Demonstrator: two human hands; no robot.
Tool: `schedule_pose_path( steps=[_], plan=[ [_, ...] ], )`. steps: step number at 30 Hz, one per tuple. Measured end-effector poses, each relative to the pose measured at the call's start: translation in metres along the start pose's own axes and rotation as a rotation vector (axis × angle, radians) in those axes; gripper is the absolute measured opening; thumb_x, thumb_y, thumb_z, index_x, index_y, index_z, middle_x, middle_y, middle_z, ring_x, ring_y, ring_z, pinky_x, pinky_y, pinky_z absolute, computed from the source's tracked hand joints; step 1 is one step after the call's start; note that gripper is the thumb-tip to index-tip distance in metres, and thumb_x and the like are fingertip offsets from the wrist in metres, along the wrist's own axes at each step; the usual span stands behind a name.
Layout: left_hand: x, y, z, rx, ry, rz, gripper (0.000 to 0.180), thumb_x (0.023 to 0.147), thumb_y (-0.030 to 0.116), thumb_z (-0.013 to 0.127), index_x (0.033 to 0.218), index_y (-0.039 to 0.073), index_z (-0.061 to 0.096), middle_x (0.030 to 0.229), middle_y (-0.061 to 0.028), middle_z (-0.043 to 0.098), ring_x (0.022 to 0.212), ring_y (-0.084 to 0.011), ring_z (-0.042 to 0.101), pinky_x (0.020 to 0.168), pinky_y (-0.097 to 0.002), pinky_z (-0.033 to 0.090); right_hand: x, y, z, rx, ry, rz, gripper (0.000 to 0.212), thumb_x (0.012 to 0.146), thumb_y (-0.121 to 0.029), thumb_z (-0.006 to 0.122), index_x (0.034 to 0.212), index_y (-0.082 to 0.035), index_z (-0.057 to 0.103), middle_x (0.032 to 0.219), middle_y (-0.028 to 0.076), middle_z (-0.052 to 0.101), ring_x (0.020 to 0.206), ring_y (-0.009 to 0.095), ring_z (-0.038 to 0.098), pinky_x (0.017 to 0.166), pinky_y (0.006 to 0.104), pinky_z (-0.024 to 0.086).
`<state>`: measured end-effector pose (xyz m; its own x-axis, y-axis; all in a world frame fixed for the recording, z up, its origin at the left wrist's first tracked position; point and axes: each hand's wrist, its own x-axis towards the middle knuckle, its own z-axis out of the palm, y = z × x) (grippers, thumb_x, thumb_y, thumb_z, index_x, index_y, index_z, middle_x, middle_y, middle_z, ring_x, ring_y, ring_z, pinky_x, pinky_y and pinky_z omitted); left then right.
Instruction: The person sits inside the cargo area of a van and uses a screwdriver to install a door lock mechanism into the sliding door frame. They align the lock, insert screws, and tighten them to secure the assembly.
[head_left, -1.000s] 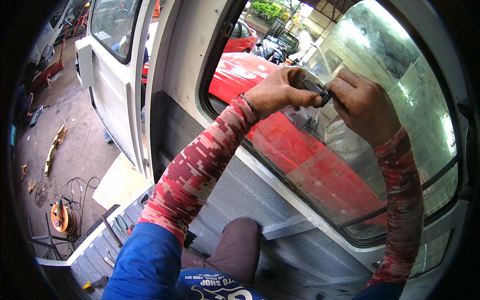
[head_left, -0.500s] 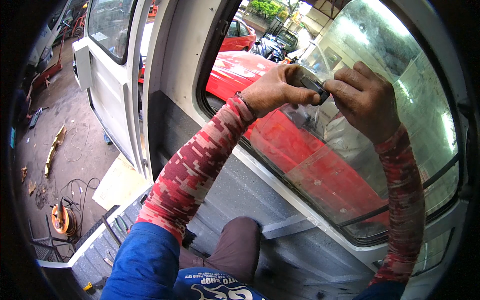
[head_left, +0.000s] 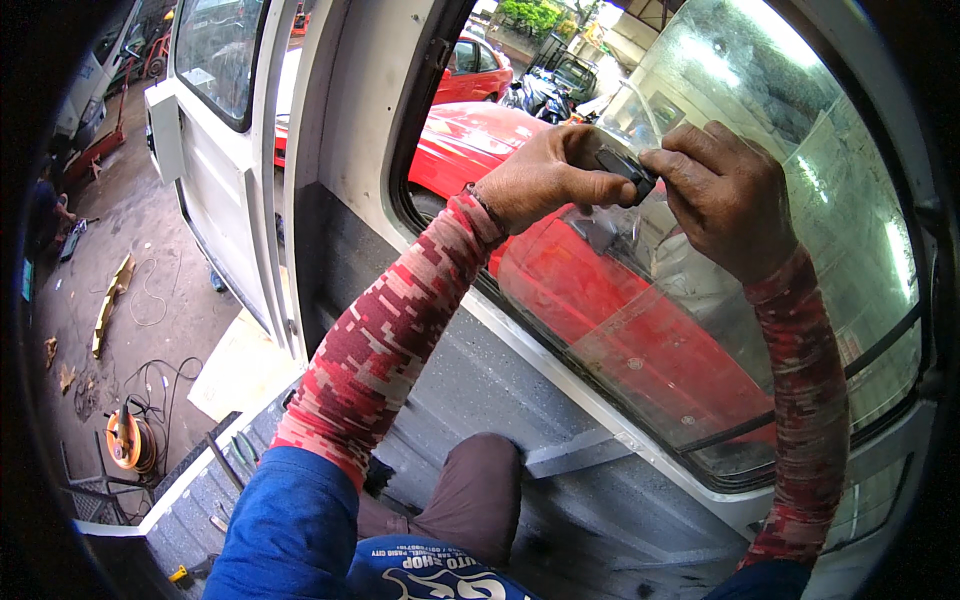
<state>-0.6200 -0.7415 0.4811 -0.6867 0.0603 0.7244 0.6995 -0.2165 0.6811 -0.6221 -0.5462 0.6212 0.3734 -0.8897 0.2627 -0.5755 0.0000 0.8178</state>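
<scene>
My left hand (head_left: 545,182) is raised in front of the sliding side window, closed round a small black, flat part (head_left: 630,175) held between thumb and fingers. At the right end of that part, my right hand (head_left: 722,195) pinches thumb and forefinger together. Whatever lies between those fingertips is too small to make out. Both hands are apart from the window glass (head_left: 590,290) behind them. Red patterned sleeves cover both my forearms.
A white vehicle door (head_left: 225,190) stands open at the left. Below the window runs a grey ribbed panel (head_left: 480,390). Outside are a red car (head_left: 470,150), an orange cable reel (head_left: 128,445) and a yellowish strip (head_left: 108,305) on the ground. Pliers (head_left: 243,450) lie near the sill.
Both hands stay at nearly the same place. The black part has tilted and shifted slightly, and my right fingertips have moved a little left. A crouching person shows more clearly at the far left.
</scene>
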Motion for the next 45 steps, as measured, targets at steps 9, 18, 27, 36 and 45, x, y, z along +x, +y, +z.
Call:
schedule_pose_path(
  steps=[9, 18, 27, 36, 45],
  plan=[
    [0.0, 0.0, 0.0, -0.003, 0.007, -0.005, 0.053, 0.079, 0.028, 0.086, 0.119, 0.002, 0.063, 0.101, -0.0028, 0.068, 0.087, -0.0096, 0.063, 0.072, -0.024, 0.053, 0.006, 0.003, -0.007, 0.1, -0.076, 0.077, 0.015, 0.079, -0.004, 0.075, 0.093, -0.007, 0.069, 0.089, 0.005, 0.065, 0.077, 0.024, 0.066, 0.064, 0.0355, 0.053],
    [-0.001, 0.005, 0.001, 0.035, 0.013, 0.011, 0.048, 0.081, 0.028, 0.083, 0.117, 0.003, 0.064, 0.101, -0.0031, 0.069, 0.088, -0.0104, 0.064, 0.074, -0.0252, 0.053, 0.013, -0.002, -0.01, 0.04, -0.115, 0.089, 0.016, 0.079, -0.014, 0.072, 0.094, -0.01, 0.068, 0.085, 0.006, 0.063, 0.079, 0.026, 0.067, 0.067, 0.0388, 0.056],
    [0.001, -0.002, 0.004, 0.073, 0.118, -0.036, 0.046, 0.083, 0.024, 0.078, 0.119, 0.001, 0.062, 0.099, -0.0058, 0.067, 0.087, -0.0138, 0.064, 0.075, -0.0278, 0.054, 0.001, 0.004, 0.006, -0.01, -0.104, 0.1, 0.013, 0.08, -0.019, 0.068, 0.09, -0.011, 0.064, 0.081, 0.007, 0.061, 0.075, 0.027, 0.067, 0.061, 0.0404, 0.055],
    [0.01, -0.057, -0.068, 0.098, 0.175, -0.002, 0.02, 0.097, 0.021, 0.06, 0.109, 0.005, 0.06, 0.099, -0.0003, 0.061, 0.087, -0.0129, 0.055, 0.085, -0.0328, 0.046, 0.016, 0.001, -0.008, 0.056, -0.508, 0.108, 0.026, 0.082, -0.021, 0.07, 0.104, -0.01, 0.078, 0.099, 0.011, 0.076, 0.095, 0.032, 0.073, 0.08, 0.0444, 0.059],
    [0.042, -0.089, -0.141, 0.335, 0.057, -0.015, 0.023, 0.1, 0.019, 0.055, 0.11, 0.0, 0.065, 0.109, -0.0076, 0.064, 0.101, -0.0204, 0.059, 0.089, -0.0403, 0.048, 0.022, 0.011, 0.034, 0.131, -0.442, 0.23, 0.029, 0.084, -0.024, 0.067, 0.107, -0.009, 0.076, 0.102, 0.013, 0.075, 0.099, 0.032, 0.072, 0.083, 0.0453, 0.057]
  ],
)
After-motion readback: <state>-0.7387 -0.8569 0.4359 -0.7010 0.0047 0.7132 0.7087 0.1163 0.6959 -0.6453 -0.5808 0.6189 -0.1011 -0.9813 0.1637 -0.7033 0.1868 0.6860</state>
